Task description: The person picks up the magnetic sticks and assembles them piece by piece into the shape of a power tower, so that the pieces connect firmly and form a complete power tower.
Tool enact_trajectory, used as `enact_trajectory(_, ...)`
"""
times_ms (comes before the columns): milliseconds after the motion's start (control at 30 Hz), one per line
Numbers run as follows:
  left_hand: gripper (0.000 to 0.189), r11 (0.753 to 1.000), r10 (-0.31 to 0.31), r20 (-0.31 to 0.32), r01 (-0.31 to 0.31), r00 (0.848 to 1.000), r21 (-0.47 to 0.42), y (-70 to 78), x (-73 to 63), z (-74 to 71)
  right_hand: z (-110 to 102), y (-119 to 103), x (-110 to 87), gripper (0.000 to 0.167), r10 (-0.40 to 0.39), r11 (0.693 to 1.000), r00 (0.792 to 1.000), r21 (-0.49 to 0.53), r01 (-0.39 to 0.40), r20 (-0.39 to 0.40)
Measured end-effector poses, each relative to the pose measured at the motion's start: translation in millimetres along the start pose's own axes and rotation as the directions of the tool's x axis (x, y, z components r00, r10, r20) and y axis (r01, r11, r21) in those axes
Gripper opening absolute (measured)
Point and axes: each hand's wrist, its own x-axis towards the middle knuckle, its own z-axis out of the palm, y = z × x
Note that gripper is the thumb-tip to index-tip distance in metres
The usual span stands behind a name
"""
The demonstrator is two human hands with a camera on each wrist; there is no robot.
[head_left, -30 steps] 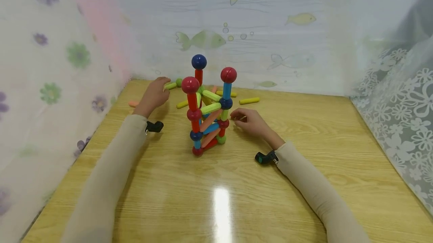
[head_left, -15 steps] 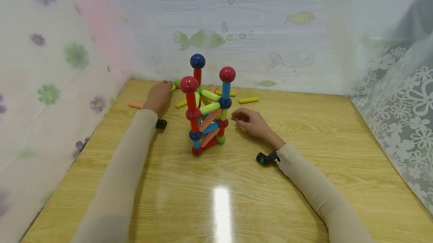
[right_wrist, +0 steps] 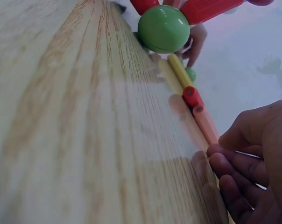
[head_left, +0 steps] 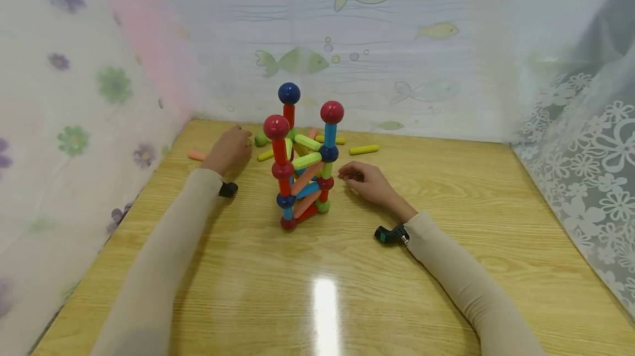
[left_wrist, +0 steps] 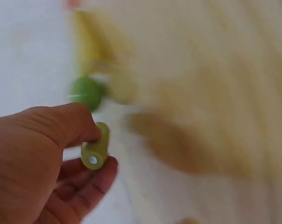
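Observation:
My left hand (head_left: 229, 149) is at the back left of the table, pinching a short yellow-green magnetic stick (left_wrist: 95, 149) between thumb and fingers; its metal end faces the left wrist camera. Just beyond the stick is a green ball (left_wrist: 87, 93). A tall tower of magnetic sticks and balls (head_left: 283, 170) stands mid-table, topped by two red balls and a dark blue ball (head_left: 289, 93). Beside its right side, my right hand (head_left: 368, 181) rests on the table with fingers loosely curled, holding nothing. In the right wrist view its fingertips overlap an orange stick (right_wrist: 205, 123).
Behind the tower lie loose yellow sticks, one (head_left: 364, 149) off to the right and another (head_left: 331, 140) nearer the middle. An orange stick (head_left: 196, 155) lies at the left edge, next to my left wrist. Patterned curtains (head_left: 421, 97) border the table's back and sides.
My left hand first reached to the yellow-green stick beside the green ball, then gripped it and drew back slightly left. The green ball shifted nearer to me. My right hand stayed put.

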Motion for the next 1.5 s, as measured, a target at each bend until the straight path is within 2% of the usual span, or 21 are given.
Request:
enact_trajectory(67, 0.022, 0.986, -0.049, -0.007, 0.047, 0.999, -0.157, 4.1, -6.2, -10.2, 0.3, -1.0, 0.2, 0.025, 0.003, 1.000, 1.000, -0.010, -0.003, 0.006)
enact_trajectory(100, 0.026, 0.956, -0.079, -0.015, 0.072, 0.997, -0.285, 7.6, -10.8, -16.9, 0.3, -1.6, 0.3, 0.024, 0.004, 1.000, 1.000, -0.011, -0.004, 0.008)
enact_trajectory(133, 0.030, 0.902, -0.103, -0.018, 0.086, 0.994, -0.423, 12.5, -15.8, -24.3, 0.1, -2.0, 0.4, 0.024, 0.005, 1.000, 1.000, -0.016, -0.005, 0.008)
enact_trajectory(167, 0.033, 0.826, -0.124, -0.021, 0.092, 0.992, -0.556, 18.6, -21.0, -32.5, -0.1, -2.2, 0.6, 0.024, 0.006, 1.000, 1.000, -0.018, -0.006, 0.008)
enact_trajectory(200, 0.036, 0.733, -0.139, -0.018, 0.091, 0.990, -0.674, 26.1, -26.8, -41.7, -0.3, -2.0, 1.1, 0.024, 0.006, 1.000, 1.000, -0.021, -0.005, 0.007)
enact_trajectory(233, 0.041, 0.624, -0.151, -0.018, 0.081, 0.988, -0.778, 35.3, -32.9, -51.4, -0.8, -2.2, 1.5, 0.024, 0.006, 1.000, 1.000, -0.025, -0.006, 0.004)
enact_trajectory(267, 0.042, 0.497, -0.155, -0.018, 0.063, 0.988, -0.865, 44.2, -38.1, -60.6, -1.3, -2.2, 1.9, 0.024, 0.006, 1.000, 1.000, -0.027, -0.006, 0.001)
enact_trajectory(300, 0.039, 0.382, -0.150, -0.027, 0.032, 0.988, -0.924, 53.2, -42.3, -69.5, -1.7, -2.1, 2.0, 0.024, 0.005, 1.000, 1.000, -0.028, -0.005, -0.001)
enact_trajectory(333, 0.036, 0.282, -0.143, -0.042, 0.000, 0.989, -0.959, 62.4, -46.6, -77.9, -2.1, -1.9, 2.3, 0.024, 0.006, 1.000, 1.000, -0.030, -0.006, -0.004)
enact_trajectory(400, 0.030, 0.112, -0.127, -0.081, -0.067, 0.989, -0.991, 79.4, -54.1, -93.0, -2.7, -1.4, 2.6, 0.024, 0.010, 1.000, 1.000, -0.030, -0.010, -0.005)
enact_trajectory(433, 0.027, 0.049, -0.115, -0.104, -0.099, 0.988, -0.994, 87.1, -57.5, -99.4, -2.9, -1.9, 2.3, 0.023, 0.013, 1.000, 1.000, -0.028, -0.013, -0.004)
enact_trajectory(467, 0.024, -0.001, -0.105, -0.124, -0.124, 0.987, -0.992, 94.2, -60.5, -104.7, -2.9, -1.6, 2.1, 0.023, 0.015, 1.000, 1.000, -0.028, -0.015, -0.002)
enact_trajectory(500, 0.023, -0.038, -0.088, -0.139, -0.143, 0.986, -0.989, 101.3, -63.7, -109.4, -2.8, -1.5, 1.7, 0.023, 0.017, 1.000, 1.000, -0.026, -0.017, 0.000)
enact_trajectory(567, 0.021, -0.094, -0.043, -0.160, -0.164, 0.986, -0.982, 113.7, -68.9, -116.4, -2.3, -1.1, 0.9, 0.023, 0.020, 0.999, 1.000, -0.025, -0.020, 0.004)
enact_trajectory(667, 0.018, -0.159, 0.028, -0.167, -0.161, 0.986, -0.974, 129.4, -76.1, -122.1, -0.9, -0.8, 0.1, 0.023, 0.019, 1.000, 1.000, -0.022, -0.019, 0.007)
enact_trajectory(700, 0.017, -0.171, 0.050, -0.168, -0.157, 0.985, -0.973, 133.8, -78.2, -123.2, -0.5, -0.9, -0.2, 0.023, 0.019, 1.000, 1.000, -0.020, -0.019, 0.007)
enact_trajectory(767, 0.015, -0.178, 0.077, -0.167, -0.151, 0.983, -0.972, 141.0, -82.5, -124.9, 0.5, -0.5, 0.1, 0.023, 0.021, 1.000, 1.000, -0.021, -0.021, 0.007)
enact_trajectory(833, 0.015, -0.178, 0.090, -0.158, -0.140, 0.983, -0.974, 146.0, -85.8, -125.7, 1.1, -0.6, 0.4, 0.023, 0.027, 0.999, 1.000, -0.021, -0.027, 0.006)
enact_trajectory(1067, 0.017, -0.128, 0.089, -0.106, -0.095, 0.990, -0.987, 152.7, -90.4, -125.2, 0.8, -0.3, 0.2, 0.024, 0.037, 0.999, 0.999, -0.031, -0.037, 0.004)
enact_trajectory(1267, 0.018, -0.134, 0.097, -0.058, -0.045, 0.994, -0.990, 154.7, -89.2, -121.6, 0.9, 1.3, -0.4, 0.024, 0.033, 0.999, 0.999, -0.019, -0.033, 0.011)
enact_trajectory(1500, 0.023, -0.131, 0.113, -0.036, -0.021, 0.993, -0.991, 156.6, -89.3, -117.5, 1.4, 2.4, 0.3, 0.023, 0.021, 0.999, 1.000, -0.028, -0.021, 0.002)
